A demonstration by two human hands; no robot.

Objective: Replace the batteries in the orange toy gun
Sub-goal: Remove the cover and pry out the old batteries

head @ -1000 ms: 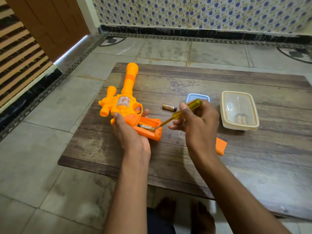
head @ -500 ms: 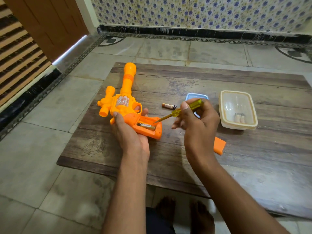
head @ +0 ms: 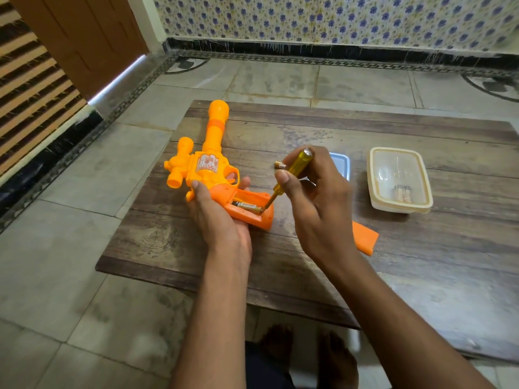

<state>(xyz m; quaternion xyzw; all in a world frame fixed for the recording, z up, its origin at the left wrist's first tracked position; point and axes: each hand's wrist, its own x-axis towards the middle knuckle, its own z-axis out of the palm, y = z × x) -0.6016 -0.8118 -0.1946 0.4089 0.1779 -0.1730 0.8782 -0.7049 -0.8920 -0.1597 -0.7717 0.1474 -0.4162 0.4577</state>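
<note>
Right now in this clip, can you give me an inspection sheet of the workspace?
Surface: low wooden table, worn, on a tiled floor.
Job's things: orange toy gun with grip compartment open, one battery inside; a second battery lies behind the screwdriver; orange cover on the table.
Clutter: lidded plastic box holding batteries; blue lid.
Grippers: left hand holds the gun's grip; right hand grips the screwdriver, tip at the battery.
Cables: nothing seen.
Surroundings: patterned wall tiles, brown door.
</note>
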